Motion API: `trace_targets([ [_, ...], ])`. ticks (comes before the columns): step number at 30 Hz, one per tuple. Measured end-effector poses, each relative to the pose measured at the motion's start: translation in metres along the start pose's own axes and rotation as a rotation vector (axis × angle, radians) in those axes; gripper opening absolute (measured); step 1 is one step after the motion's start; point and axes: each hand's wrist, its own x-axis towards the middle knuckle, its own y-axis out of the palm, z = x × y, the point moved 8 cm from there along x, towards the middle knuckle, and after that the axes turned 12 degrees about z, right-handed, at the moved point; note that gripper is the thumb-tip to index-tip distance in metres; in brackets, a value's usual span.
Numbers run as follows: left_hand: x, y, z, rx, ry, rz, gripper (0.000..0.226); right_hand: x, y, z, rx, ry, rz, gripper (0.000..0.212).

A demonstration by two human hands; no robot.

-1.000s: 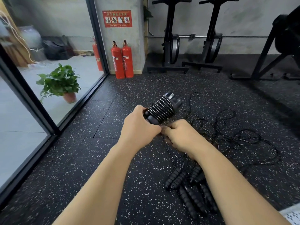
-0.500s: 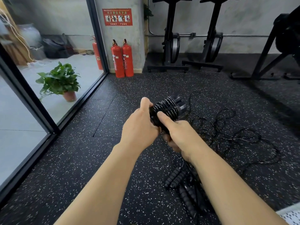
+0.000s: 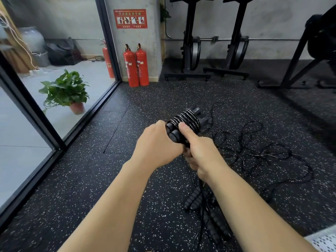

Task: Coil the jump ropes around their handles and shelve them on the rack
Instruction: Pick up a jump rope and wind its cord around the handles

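– Far left: glass wall [image 3: 16,115] in a black frame. Potted plant [image 3: 64,90] sits behind it on the pale floor outside.
– Next over?
– Two red fire extinguishers [image 3: 136,67], upright and touching each other, at the foot of a concrete pillar. Red sign [image 3: 130,18] on the pillar above them. One more extinguisher [image 3: 108,60] behind the glass.
– Hands?
– Together, mid-frame, above the speckled black floor [image 3: 81,188]. Left hand [image 3: 158,148] is wrapped round the near end of the bundle [image 3: 187,122]. That's paired black handles with rope wound tight around them. It's off the floor and points away and to the right.
– And the other one?
– Right hand [image 3: 201,151] touches the left. Thumb lies flat on the coils, fingers curled under the bundle. It may be pinching the rope tail down there, but the fingers hide it, so can't tell.
– Other ropes?
– On the floor. Loose ropes [image 3: 254,151] in a tangle just right of the hands. Ribbed spare handles [image 3: 200,200] lie below the right forearm, partly hidden by it. None of those are wound.
– Further right?
– Two black exercise machines [image 3: 190,42] side by side against the back wall. Black steel frame [image 3: 300,57] at the far right edge. White mesh fabric [image 3: 323,240] in the bottom right corner, cut off, can't identify it.
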Motion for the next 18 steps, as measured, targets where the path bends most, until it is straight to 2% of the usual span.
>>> trace_targets([
  [3, 0.001, 0.006, 0.012, -0.012, -0.082, 0.125, 0.042, 0.001, 0.002, -0.001, -0.027, -0.005, 0.016, 0.043],
  [7, 0.002, 0.000, 0.016, -0.034, -0.082, 0.053, 0.030, 0.003, 0.008, 0.003, -0.142, -0.043, 0.076, 0.041],
  [9, 0.002, -0.005, 0.020, -0.070, -0.109, -0.001, 0.027, 0.005, 0.011, 0.009, -0.305, -0.082, 0.102, 0.043],
  [11, 0.002, -0.009, 0.028, -0.089, -0.156, -0.028, 0.025, 0.005, 0.010, 0.016, -0.520, -0.130, 0.057, 0.041],
  [14, 0.002, -0.009, 0.035, -0.070, -0.201, -0.014, 0.023, 0.003, 0.007, 0.025, -0.784, -0.185, -0.026, 0.047],
  [18, 0.001, -0.008, 0.041, -0.048, -0.249, -0.010, 0.023, -0.003, 0.008, 0.034, -1.056, -0.171, -0.037, 0.044],
])
